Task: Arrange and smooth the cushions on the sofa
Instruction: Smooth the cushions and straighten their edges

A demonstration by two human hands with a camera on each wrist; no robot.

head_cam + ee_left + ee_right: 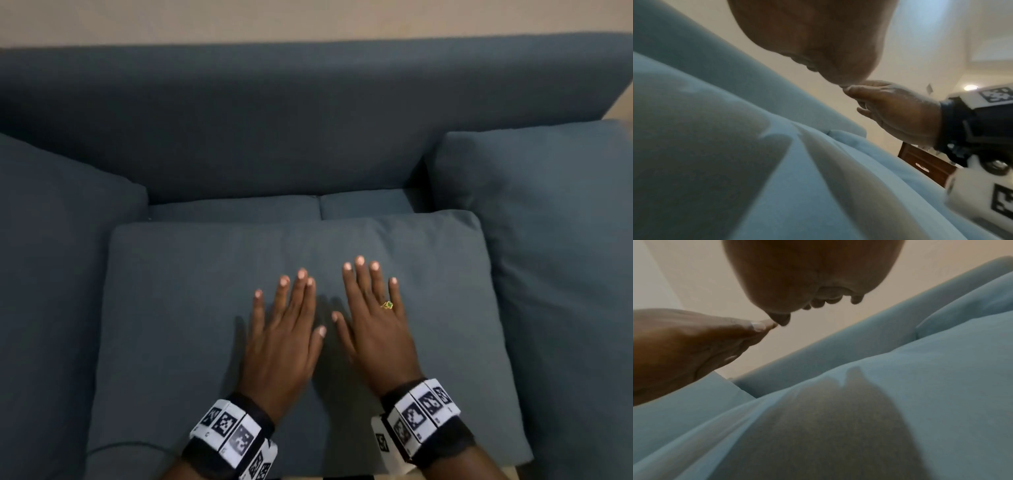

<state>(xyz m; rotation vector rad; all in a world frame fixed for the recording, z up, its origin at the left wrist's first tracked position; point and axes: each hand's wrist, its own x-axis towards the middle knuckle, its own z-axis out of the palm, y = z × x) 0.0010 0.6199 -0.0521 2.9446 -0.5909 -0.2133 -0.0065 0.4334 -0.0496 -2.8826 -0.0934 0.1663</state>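
- Cushion (pixel 205 308) fabric looks soft and loosely filled; I judge it light, floppy and quick to dent under a palm, with no risk of breaking and a woven cover that should not slip.
- It lies flat on the sofa (pixel 308 120) seat, pulled forward from the backrest so a strip of seat shows behind it. One more cushion (pixel 51 274) stands at its left edge and another (pixel 555 257) at its right edge, both touching or nearly touching it.
- My left hand (pixel 284 339) is near the cushion's middle, fingers straight and slightly fanned, gripping nothing.
- My right hand (pixel 373 322) is just right of it, equally flat and spread, a ring (pixel 387 304) on one finger; the thumbs point toward each other and are close, though in the head view they look apart.
- In both wrist views the palms seem lifted a little off the cloth, with shadows beneath, so I cannot tell whether the fingertips actually press the cover or hover just over it.
- Faint folds run across the cushion behind my fingers, toward its far right corner; the cover nearer me looks fairly even.
- To smooth it, I judge flat palms sweeping outward from the cushion's middle to its side edges would work best, with light pressure since the filling gives.
- To move it, I would take it by the two side edges or the far corners, where the seam gives a firmer pinch than the puffy middle.
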